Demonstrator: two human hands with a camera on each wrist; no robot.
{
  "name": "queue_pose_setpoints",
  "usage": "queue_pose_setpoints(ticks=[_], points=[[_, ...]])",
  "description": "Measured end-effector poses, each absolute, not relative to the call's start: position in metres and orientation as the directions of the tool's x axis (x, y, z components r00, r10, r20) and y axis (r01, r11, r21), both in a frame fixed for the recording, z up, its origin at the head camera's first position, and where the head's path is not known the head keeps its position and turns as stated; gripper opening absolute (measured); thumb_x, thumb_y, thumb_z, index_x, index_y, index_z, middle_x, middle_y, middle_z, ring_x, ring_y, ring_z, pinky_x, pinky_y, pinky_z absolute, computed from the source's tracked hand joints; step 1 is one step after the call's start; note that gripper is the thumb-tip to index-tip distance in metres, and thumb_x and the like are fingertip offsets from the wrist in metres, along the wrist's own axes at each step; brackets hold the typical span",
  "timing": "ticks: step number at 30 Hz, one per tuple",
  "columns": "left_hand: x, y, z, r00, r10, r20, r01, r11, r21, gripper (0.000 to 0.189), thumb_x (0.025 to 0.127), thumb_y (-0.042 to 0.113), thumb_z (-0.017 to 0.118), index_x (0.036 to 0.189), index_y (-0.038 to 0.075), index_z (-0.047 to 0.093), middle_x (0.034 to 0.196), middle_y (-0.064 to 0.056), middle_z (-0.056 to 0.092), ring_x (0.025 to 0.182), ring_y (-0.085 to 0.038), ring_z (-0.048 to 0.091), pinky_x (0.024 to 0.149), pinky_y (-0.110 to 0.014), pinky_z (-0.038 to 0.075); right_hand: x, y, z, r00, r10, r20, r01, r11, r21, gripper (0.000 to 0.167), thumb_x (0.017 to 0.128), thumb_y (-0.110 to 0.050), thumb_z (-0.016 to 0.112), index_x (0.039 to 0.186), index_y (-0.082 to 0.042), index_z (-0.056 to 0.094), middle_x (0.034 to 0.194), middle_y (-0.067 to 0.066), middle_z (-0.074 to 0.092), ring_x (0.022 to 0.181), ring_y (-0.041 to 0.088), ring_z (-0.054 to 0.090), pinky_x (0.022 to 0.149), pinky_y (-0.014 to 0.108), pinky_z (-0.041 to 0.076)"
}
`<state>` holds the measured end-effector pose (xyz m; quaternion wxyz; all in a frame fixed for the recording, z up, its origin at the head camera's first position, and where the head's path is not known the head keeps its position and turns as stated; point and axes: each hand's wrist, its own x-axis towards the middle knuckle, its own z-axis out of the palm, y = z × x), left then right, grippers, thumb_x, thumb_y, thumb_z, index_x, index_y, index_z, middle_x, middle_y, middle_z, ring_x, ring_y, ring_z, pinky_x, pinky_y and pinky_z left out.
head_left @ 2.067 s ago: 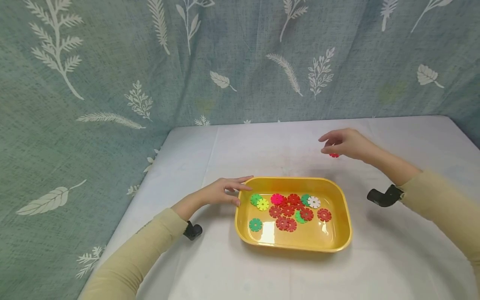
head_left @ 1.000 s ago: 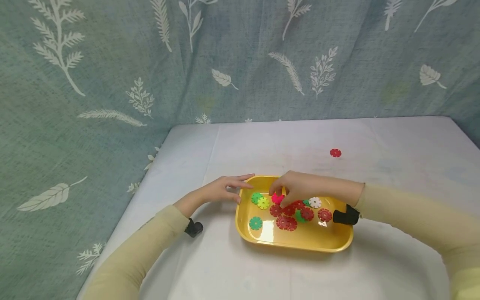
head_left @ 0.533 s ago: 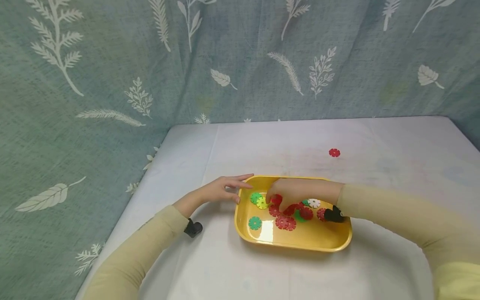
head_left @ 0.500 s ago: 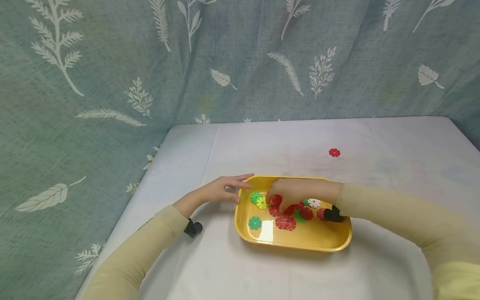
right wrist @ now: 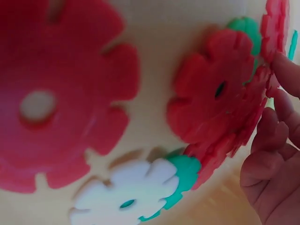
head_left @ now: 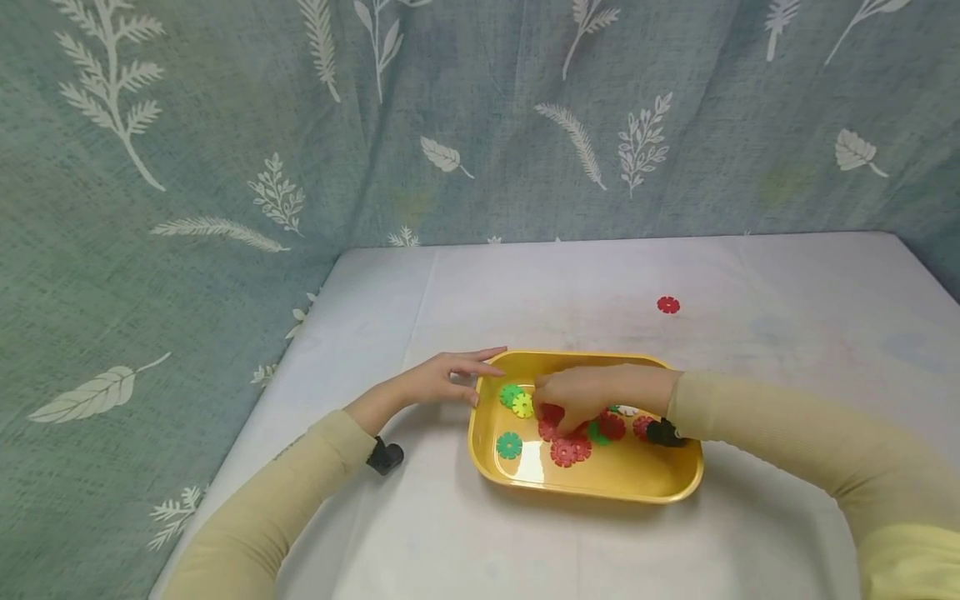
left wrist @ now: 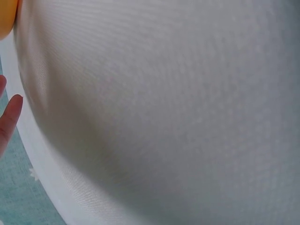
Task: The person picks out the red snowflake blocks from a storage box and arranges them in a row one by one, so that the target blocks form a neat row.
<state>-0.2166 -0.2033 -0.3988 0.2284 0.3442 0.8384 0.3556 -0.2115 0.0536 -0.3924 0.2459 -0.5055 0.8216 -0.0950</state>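
A yellow tray (head_left: 611, 492) holds several notched plastic discs shaped like flowers. My left hand (head_left: 438, 383) lies at its left rim with the fingers extended, and one fingertip (left wrist: 13, 110) shows in the left wrist view. My right hand (head_left: 577, 396) reaches down into the tray, fingers curled over the red discs and covering part of the pile. In the right wrist view, the right fingertips (right wrist: 286, 75) pinch the edge of a red disc (right wrist: 273, 86). Close by lie more red discs (head_left: 570, 450) and a white disc (right wrist: 124, 192).
One red disc (head_left: 668, 305) lies on the white cloth (head_left: 525, 287) behind the tray. Two green discs (head_left: 509, 446) and a yellow-green disc (head_left: 522, 406) sit in the tray's left part. A leaf-patterned curtain (head_left: 480, 125) hangs along the back and left.
A red disc was left on the cloth behind the tray. My right hand came from there into the tray and has settled lower over the red pile. The left hand has stayed put.
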Motion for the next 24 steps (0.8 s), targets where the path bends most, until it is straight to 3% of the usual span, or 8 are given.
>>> queue_pose_setpoints(ticks=[8,16,24], points=[[-0.217,-0.204,-0.399,-0.653,0.746,-0.129,0.416,0.496,0.762,0.050,0.079,0.025,0.070,0.126,0.014,0.057,0.149,0.000,0.029,0.136,-0.023,0.027,0.100,-0.049,0.036,-0.212,0.054,-0.393,-0.337,-0.886,-0.318,-0.742,0.458,-0.489,0.020,0.077,-0.010,0.069,0.087,-0.020,0.055,0.070,-0.011,0.051,0.061,0.004,0.046,0.054,0.017,0.039],[-0.217,-0.204,-0.399,-0.659,0.740,-0.138,0.407,0.504,0.762,0.050,0.079,0.015,0.069,0.126,0.009,0.055,0.149,-0.004,0.027,0.136,-0.026,0.027,0.099,-0.051,0.036,-0.213,0.055,-0.394,-0.294,-0.915,-0.275,-0.689,0.403,-0.602,0.014,0.081,-0.006,0.064,0.089,-0.016,0.060,0.074,-0.008,0.058,0.064,0.003,0.049,0.058,0.017,0.044],[-0.206,-0.198,-0.381,-0.655,0.742,-0.144,0.392,0.496,0.775,0.048,0.079,0.008,0.068,0.125,0.001,0.054,0.148,-0.013,0.028,0.135,-0.031,0.027,0.098,-0.053,0.035,-0.217,0.059,-0.386,-0.299,-0.921,-0.249,-0.691,0.389,-0.609,0.009,0.082,-0.008,0.061,0.090,-0.013,0.063,0.073,-0.009,0.054,0.064,0.003,0.046,0.060,0.018,0.043]])
